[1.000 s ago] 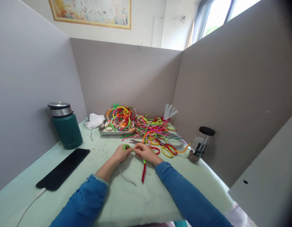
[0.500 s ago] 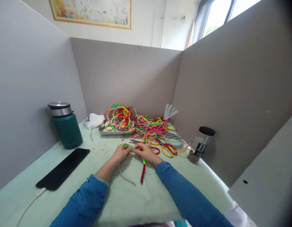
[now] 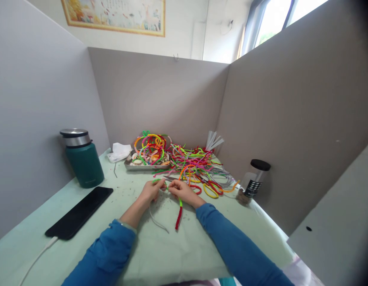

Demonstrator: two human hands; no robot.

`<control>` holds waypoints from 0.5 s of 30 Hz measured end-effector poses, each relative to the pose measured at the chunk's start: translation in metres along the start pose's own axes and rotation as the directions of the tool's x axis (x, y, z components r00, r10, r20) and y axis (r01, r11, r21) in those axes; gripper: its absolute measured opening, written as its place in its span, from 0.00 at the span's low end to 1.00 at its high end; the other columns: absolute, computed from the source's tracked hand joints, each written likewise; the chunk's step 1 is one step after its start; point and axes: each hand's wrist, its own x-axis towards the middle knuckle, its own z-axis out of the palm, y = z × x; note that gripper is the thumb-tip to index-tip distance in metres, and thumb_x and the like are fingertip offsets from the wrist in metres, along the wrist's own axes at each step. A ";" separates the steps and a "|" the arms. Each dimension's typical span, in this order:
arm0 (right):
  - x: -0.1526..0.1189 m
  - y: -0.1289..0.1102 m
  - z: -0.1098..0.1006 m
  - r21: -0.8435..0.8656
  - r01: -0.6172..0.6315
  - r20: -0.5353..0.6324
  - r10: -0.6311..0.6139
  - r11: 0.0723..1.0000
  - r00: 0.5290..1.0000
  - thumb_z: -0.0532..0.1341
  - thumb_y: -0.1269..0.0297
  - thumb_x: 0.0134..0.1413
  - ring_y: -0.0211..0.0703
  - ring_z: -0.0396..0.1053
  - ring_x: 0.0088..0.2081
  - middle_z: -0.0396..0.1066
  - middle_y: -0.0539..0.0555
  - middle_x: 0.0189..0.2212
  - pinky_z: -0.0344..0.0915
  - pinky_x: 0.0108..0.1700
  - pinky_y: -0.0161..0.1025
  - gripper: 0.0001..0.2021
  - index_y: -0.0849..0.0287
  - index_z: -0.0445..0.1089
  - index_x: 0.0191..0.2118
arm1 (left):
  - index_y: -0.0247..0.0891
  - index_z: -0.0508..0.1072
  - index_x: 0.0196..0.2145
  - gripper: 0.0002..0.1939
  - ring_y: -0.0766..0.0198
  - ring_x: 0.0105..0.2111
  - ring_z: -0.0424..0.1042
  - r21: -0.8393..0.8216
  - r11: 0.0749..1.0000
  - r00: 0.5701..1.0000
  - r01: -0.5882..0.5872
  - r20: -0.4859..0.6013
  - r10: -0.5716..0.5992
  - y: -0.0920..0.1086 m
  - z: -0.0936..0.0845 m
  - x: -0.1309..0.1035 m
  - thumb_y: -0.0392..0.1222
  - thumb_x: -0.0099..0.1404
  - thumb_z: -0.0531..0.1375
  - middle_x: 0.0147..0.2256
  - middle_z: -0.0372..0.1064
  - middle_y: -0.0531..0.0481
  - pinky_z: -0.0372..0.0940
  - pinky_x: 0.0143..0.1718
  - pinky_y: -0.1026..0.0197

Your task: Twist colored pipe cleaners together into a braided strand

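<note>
My left hand (image 3: 151, 192) pinches a green fuzzy strand (image 3: 156, 181) that curves above its fingers. A thin grey wire (image 3: 157, 224) hangs down from beneath it to the cloth. Just to the right, my right hand (image 3: 181, 190) is closed on the same green strand, the fingertips of both hands close together. Below my right hand hangs a fuzzy strand, yellow-green at the top and red (image 3: 179, 219) lower down. Scissors (image 3: 169, 178) lie directly behind my hands, partly hidden. Where the strands join is too small to tell.
A metal tray (image 3: 148, 167) with shells and coloured loops stands at the back, beside a pile of fuzzy strands (image 3: 196, 159). At left are a green bottle (image 3: 85, 165) and a phone (image 3: 79, 212); at right, a clear jar (image 3: 252, 182). Grey partitions surround the table.
My left hand has shifted slightly, its thumb now raised higher over the green strand. The grey wire and the red end have swung a little left.
</note>
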 end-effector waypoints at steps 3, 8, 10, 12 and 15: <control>0.001 0.003 0.000 -0.001 0.006 -0.006 -0.006 1.000 1.000 0.58 0.61 0.49 0.32 0.57 0.20 0.60 0.45 0.19 0.53 0.22 0.29 0.08 0.60 0.63 0.31 | 0.31 0.71 0.29 0.26 0.74 0.08 0.48 0.039 0.999 1.000 0.007 0.008 -0.007 0.001 0.000 0.000 0.61 0.52 0.54 0.10 0.52 0.59 0.45 0.10 0.68; 0.003 0.004 0.000 -0.014 0.010 -0.003 -0.010 1.000 1.000 0.57 0.62 0.49 0.31 0.57 0.19 0.59 0.45 0.18 0.53 0.21 0.29 0.07 0.60 0.62 0.31 | 0.30 0.73 0.32 0.24 0.75 0.08 0.48 0.068 0.998 1.000 0.015 0.006 -0.016 0.000 0.000 0.001 0.58 0.50 0.58 0.09 0.50 0.60 0.43 0.10 0.68; 0.003 0.003 0.000 -0.013 0.009 -0.005 -0.009 1.000 1.000 0.57 0.62 0.49 0.31 0.57 0.19 0.60 0.45 0.18 0.54 0.22 0.29 0.07 0.60 0.62 0.32 | 0.30 0.73 0.33 0.24 0.75 0.09 0.48 0.073 0.997 1.000 0.007 0.010 -0.008 0.001 0.000 0.001 0.56 0.49 0.59 0.11 0.55 0.58 0.44 0.11 0.68; 0.002 0.002 0.000 -0.008 0.007 -0.006 -0.007 1.000 1.000 0.57 0.62 0.49 0.31 0.58 0.19 0.59 0.45 0.18 0.54 0.22 0.29 0.07 0.60 0.62 0.32 | 0.31 0.74 0.34 0.23 0.76 0.09 0.49 0.082 0.997 1.000 0.007 0.015 -0.008 0.001 0.001 0.001 0.54 0.49 0.60 0.13 0.58 0.57 0.44 0.11 0.68; 0.001 0.002 0.000 0.001 0.009 -0.001 -0.009 1.000 1.000 0.57 0.62 0.49 0.31 0.57 0.19 0.59 0.45 0.19 0.53 0.21 0.29 0.07 0.60 0.63 0.32 | 0.31 0.74 0.34 0.21 0.76 0.09 0.49 0.094 0.995 1.000 0.017 0.019 -0.019 0.002 0.001 0.001 0.51 0.48 0.60 0.14 0.60 0.57 0.45 0.11 0.68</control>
